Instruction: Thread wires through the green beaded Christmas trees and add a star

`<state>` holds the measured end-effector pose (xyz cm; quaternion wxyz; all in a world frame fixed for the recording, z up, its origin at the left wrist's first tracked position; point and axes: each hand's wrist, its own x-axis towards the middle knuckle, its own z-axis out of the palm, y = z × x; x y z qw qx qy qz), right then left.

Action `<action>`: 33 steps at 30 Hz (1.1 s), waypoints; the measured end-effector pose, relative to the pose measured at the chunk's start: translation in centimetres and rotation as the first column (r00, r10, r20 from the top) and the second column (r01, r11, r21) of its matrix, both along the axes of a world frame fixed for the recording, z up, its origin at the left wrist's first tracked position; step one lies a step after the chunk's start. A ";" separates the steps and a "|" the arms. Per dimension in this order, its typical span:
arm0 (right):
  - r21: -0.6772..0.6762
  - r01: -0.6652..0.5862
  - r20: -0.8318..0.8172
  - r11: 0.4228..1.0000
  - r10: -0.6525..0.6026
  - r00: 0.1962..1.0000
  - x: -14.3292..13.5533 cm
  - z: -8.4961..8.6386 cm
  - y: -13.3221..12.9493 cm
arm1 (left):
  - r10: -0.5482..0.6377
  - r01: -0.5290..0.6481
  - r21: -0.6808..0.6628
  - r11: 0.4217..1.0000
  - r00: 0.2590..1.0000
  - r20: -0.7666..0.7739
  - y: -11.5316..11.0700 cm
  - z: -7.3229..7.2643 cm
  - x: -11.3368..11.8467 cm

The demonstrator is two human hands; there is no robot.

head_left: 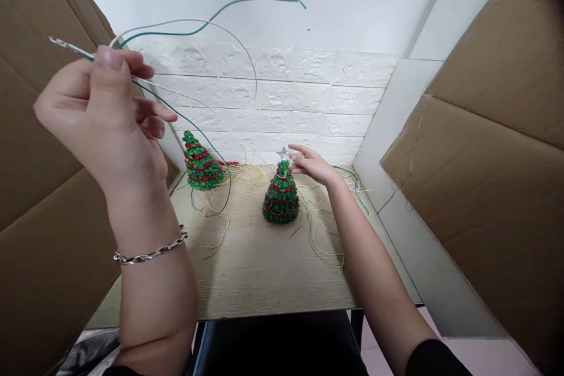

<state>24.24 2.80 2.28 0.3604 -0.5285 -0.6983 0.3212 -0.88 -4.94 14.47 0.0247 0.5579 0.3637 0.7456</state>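
Observation:
High on the left, my left hand [118,88] pinches a green cord [194,123] and a white cord [211,22] between thumb and fingers. A slim silvery tip [66,45] sticks out to the left of the pinch; its exact kind is unclear. At the middle of the table stands a beaded green Christmas tree [281,197] with red garland. My right hand [311,164] is at its top, fingers closed around the base of the silver star [284,153]. The white cord runs down towards this treetop.
A second beaded tree [201,164], tilted slightly, stands at the back left. Loose yellow and white cords [317,235] lie about the table [264,276], with dark green ones [352,179] at the back right. Cardboard panels [493,147] flank both sides; a white brick-patterned wall [273,94] closes the back.

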 end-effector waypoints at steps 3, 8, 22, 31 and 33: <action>0.069 0.159 0.293 0.985 -0.173 0.940 0.9 -0.2 0.4 | -0.093 0.073 0.147 0.986 0.987 0.130 0.1 0.2 0.3; -0.155 0.302 0.759 0.941 -0.083 0.646 2.5 -2.0 0.8 | -0.128 0.110 0.152 0.982 0.985 0.114 0.1 0.2 0.4; 0.248 0.434 0.516 0.866 -0.497 0.698 2.0 1.4 -0.6 | -0.158 0.148 0.188 0.971 0.986 0.042 0.2 -0.2 0.2; 0.262 0.288 0.102 0.921 -0.323 0.941 1.5 3.8 -2.1 | -0.240 0.206 0.261 0.943 0.965 0.103 0.8 0.1 0.2; 0.164 0.260 0.366 0.952 -0.303 0.880 1.4 3.1 -2.5 | -0.237 0.201 0.254 0.946 0.964 0.119 1.0 0.2 0.3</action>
